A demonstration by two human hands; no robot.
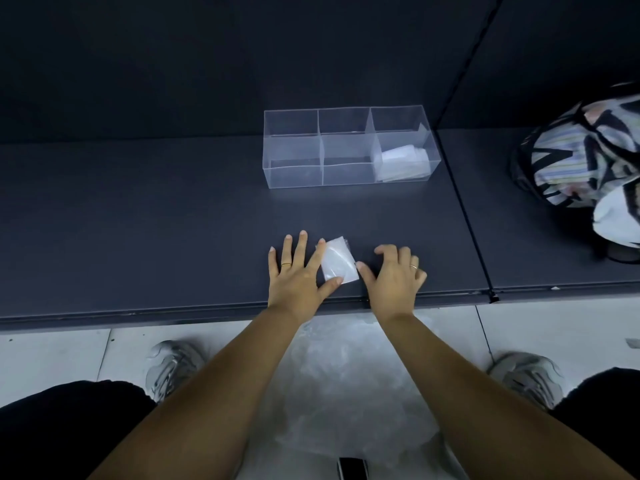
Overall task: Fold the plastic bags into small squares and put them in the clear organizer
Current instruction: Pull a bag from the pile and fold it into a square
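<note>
I am pressing my left hand point(298, 275) flat, fingers straight and spread. Its forefinger and thumb are lying along the left edge of the folded plastic bag point(339, 263), likely to pin the creases down. My right hand point(394, 275) is resting just right of it, fingers loosely curled and holding nothing, with the thumb tip touching the square's right edge, probably to steady it. The small white square is lying near the front edge of the dark shelf point(173, 220). Farther back, the clear organizer point(294, 174) is standing with what look like folded bags point(403, 161) in its right-hand compartment. Below the shelf, loose plastic point(346, 382) is lying between my shoes. A patterned bag point(581, 150) is sitting far right.
</note>
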